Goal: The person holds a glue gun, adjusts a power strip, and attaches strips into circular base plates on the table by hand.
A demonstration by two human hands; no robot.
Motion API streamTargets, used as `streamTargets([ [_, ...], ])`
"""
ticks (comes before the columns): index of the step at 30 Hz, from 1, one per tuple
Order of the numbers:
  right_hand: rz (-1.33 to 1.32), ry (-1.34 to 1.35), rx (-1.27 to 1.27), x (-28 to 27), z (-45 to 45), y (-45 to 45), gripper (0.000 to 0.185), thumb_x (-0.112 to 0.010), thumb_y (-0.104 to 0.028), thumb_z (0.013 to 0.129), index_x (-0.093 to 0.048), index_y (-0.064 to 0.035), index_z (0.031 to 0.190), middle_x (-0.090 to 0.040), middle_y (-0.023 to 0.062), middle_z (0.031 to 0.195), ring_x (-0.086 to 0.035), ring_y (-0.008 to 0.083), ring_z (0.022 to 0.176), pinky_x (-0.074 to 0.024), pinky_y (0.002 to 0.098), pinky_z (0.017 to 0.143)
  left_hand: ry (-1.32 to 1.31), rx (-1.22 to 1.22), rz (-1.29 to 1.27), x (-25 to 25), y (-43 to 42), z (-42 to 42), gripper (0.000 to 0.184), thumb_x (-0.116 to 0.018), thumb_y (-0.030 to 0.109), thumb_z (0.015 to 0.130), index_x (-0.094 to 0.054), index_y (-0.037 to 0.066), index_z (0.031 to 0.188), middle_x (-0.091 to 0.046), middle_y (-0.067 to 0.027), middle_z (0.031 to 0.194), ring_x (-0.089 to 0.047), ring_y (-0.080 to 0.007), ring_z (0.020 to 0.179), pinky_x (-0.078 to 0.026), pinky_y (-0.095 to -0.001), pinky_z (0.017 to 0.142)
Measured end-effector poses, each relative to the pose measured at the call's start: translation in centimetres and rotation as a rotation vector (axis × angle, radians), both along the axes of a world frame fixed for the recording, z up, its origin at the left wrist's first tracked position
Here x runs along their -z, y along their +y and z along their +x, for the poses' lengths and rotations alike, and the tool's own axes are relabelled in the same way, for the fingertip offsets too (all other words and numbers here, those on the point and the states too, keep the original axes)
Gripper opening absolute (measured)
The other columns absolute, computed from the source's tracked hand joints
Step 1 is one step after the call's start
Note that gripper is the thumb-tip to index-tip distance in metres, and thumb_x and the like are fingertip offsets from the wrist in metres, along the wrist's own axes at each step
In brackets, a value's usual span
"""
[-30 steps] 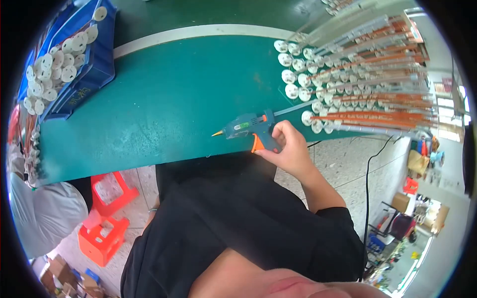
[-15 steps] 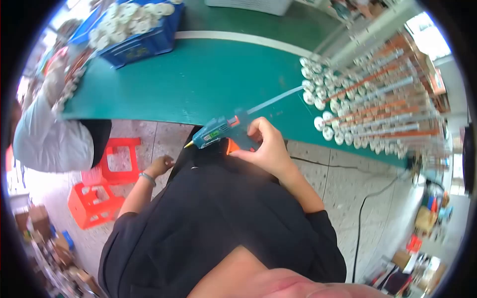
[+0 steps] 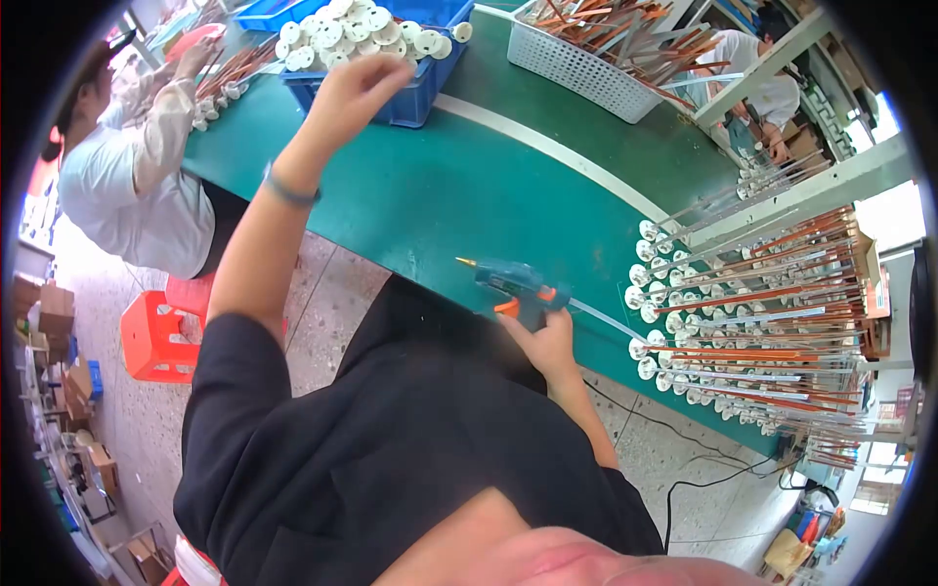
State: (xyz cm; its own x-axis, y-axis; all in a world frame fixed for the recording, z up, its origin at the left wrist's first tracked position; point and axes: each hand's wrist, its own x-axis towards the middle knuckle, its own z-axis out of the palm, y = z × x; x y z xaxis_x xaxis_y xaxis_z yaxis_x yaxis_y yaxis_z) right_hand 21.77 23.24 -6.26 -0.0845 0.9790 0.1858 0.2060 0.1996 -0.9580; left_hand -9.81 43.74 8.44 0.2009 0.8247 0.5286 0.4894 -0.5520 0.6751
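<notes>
My right hand [image 3: 547, 344] grips a teal hot glue gun [image 3: 510, 279] by its handle, near the front edge of the table. The gun's yellow nozzle points left, and a pale glue stick [image 3: 608, 317] sticks out of its back. Over at the upper left, my left hand [image 3: 362, 90] hovers at the near side of a blue bin [image 3: 399, 105], its fingers stretched toward the discs and nothing visible in them. White round discs [image 3: 337, 34] with small holes are heaped in that bin.
Rows of sticks on white disc bases [image 3: 743, 332] fill the table's right end. A white basket [image 3: 576, 73] of loose strips stands at the back. One person [image 3: 137, 186] sits at the left, another [image 3: 767, 88] works beyond. Red stools [image 3: 156, 337] and cables [image 3: 674, 430] are on the floor.
My left hand has risen from beside my lap to the blue bin. The glue gun, still in my right hand, now appears further right. The whole view has shifted.
</notes>
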Motion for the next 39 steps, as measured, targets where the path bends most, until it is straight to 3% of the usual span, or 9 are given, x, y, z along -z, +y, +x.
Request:
streamTargets([
  [4, 0.001, -0.060, 0.027, -0.2, 0.1, -0.2, 0.043, -0.082, -0.017, 0.072, -0.065, -0.0027, 0.108, -0.069, 0.0102, 0.099, -0.066, 0.0239, 0.091, -0.0498, 0.0350, 0.081, 0.709, -0.404, 0.494, -2.0, 11.6, 5.6, 0.032, -0.059, 0.031, 0.087, -0.069, 0.005, 0.103, -0.072, -0.0115, 0.100, -0.068, -0.0291, 0.096, -0.046, -0.0448, 0.087],
  [10, -0.027, -0.083, 0.101, 0.0, 0.1, -0.3, 0.044, -0.083, -0.019, 0.070, -0.065, -0.0032, 0.107, -0.069, 0.0105, 0.098, -0.066, 0.0239, 0.091, -0.0503, 0.0352, 0.081, 1.220, -0.360, 0.001, -1.2, 21.1, 8.3, 0.033, -0.065, 0.033, 0.080, -0.072, 0.011, 0.103, -0.072, -0.0076, 0.100, -0.067, -0.0277, 0.098, -0.044, -0.0476, 0.085],
  [14, -0.051, -0.044, 0.094, 0.4, 0.5, -0.2, 0.045, -0.084, -0.019, 0.069, -0.065, -0.0032, 0.108, -0.069, 0.0104, 0.099, -0.066, 0.0228, 0.091, -0.0502, 0.0344, 0.082, 0.858, -0.184, 0.025, -6.4, 13.8, 8.2, 0.031, -0.062, 0.028, 0.085, -0.071, 0.008, 0.106, -0.072, -0.0134, 0.102, -0.069, -0.0281, 0.094, -0.051, -0.0399, 0.085],
  [16, -0.052, -0.035, 0.075, 0.5, 0.5, -0.1, 0.046, -0.084, -0.019, 0.069, -0.065, -0.0031, 0.108, -0.069, 0.0100, 0.100, -0.066, 0.0214, 0.092, -0.0501, 0.0338, 0.083, 0.569, -0.054, -0.020, -9.1, 6.8, 6.8, 0.007, -0.063, 0.005, 0.087, -0.063, 0.000, 0.091, -0.064, -0.0067, 0.073, -0.061, -0.0122, 0.066, -0.047, -0.0259, 0.058],
  [18, -0.065, -0.016, 0.048, 0.0, 0.5, -0.1, 0.047, -0.084, -0.018, 0.069, -0.065, -0.0032, 0.109, -0.069, 0.0091, 0.101, -0.065, 0.0195, 0.094, -0.0501, 0.0333, 0.084, 0.184, 0.145, 0.088, -6.0, 3.2, 4.6, 0.030, -0.071, 0.025, 0.082, -0.069, 0.003, 0.102, -0.071, -0.0083, 0.099, -0.067, -0.0211, 0.092, -0.051, -0.0344, 0.081],
  [20, -0.098, 0.101, 0.020, -0.7, 0.3, -0.4, 0.045, -0.084, -0.012, 0.069, -0.065, -0.0023, 0.108, -0.068, 0.0065, 0.101, -0.064, 0.0168, 0.096, -0.0501, 0.0327, 0.086, -0.030, 0.280, 0.145, -2.6, -2.1, 3.7, 0.023, -0.075, 0.010, 0.079, -0.068, 0.002, 0.099, -0.070, -0.0071, 0.096, -0.065, -0.0171, 0.089, -0.050, -0.0306, 0.080],
  [28, -0.139, 0.349, 0.049, 0.8, 1.1, -0.8, 0.023, -0.070, 0.006, 0.076, -0.064, 0.0011, 0.098, -0.067, 0.0093, 0.091, -0.065, 0.0160, 0.082, -0.0535, 0.0309, 0.076, 0.222, 0.180, 0.176, 12.2, -8.0, 4.1, 0.030, -0.079, 0.006, 0.071, -0.070, 0.010, 0.099, -0.070, -0.0062, 0.093, -0.064, -0.0250, 0.084, -0.049, -0.0348, 0.076],
  [35, -0.076, 0.241, 0.095, 0.5, 0.7, -0.9, 0.022, -0.069, 0.007, 0.076, -0.062, 0.0037, 0.097, -0.065, 0.0110, 0.091, -0.066, 0.0176, 0.079, -0.0543, 0.0310, 0.075, 0.260, 0.325, -0.101, 10.8, -7.3, 3.4, 0.035, -0.079, 0.028, 0.076, -0.069, 0.009, 0.104, -0.069, -0.0077, 0.092, -0.065, -0.0255, 0.082, -0.050, -0.0359, 0.073],
  [39, -0.063, 0.181, 0.129, 0.7, 0.4, -0.8, 0.025, -0.073, 0.004, 0.074, -0.063, 0.0023, 0.097, -0.066, 0.0090, 0.091, -0.065, 0.0165, 0.083, -0.0535, 0.0303, 0.076, 0.350, -0.029, -0.496, 10.4, -2.1, 4.7, 0.055, -0.080, 0.044, 0.073, -0.065, 0.001, 0.105, -0.069, -0.0178, 0.095, -0.068, -0.0315, 0.088, -0.052, -0.0390, 0.077],
])
